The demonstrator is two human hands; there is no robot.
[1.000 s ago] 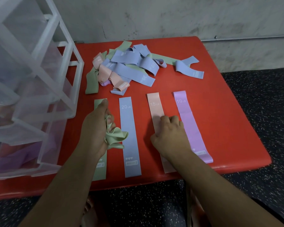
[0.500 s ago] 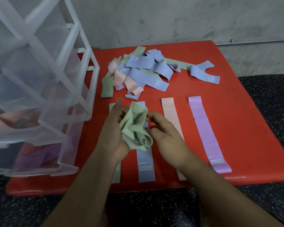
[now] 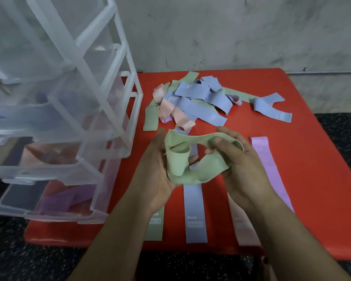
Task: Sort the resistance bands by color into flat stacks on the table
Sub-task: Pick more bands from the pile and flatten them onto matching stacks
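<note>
A crumpled green band (image 3: 193,159) hangs in the air above the red table (image 3: 304,159), held between both hands. My left hand (image 3: 156,169) grips its left fold; my right hand (image 3: 239,165) holds its right end with the thumb inside the loop. Below them lie flat strips: a green band (image 3: 155,226), a blue band (image 3: 195,216), a pink band (image 3: 244,226) and a purple band (image 3: 272,169), each partly hidden by my arms. A tangled pile of bands (image 3: 190,102) in green, blue, pink and purple sits at the table's far side.
A clear plastic drawer unit (image 3: 59,122) stands on the table's left part, with purple and pink bands inside its lower drawers. A lone blue band (image 3: 272,109) lies at the far right. A grey wall rises behind; dark speckled floor surrounds the table.
My right hand left the pink strip and took hold of the green band. Both hands have pulled the bunched band apart sideways, opening it out above the table.
</note>
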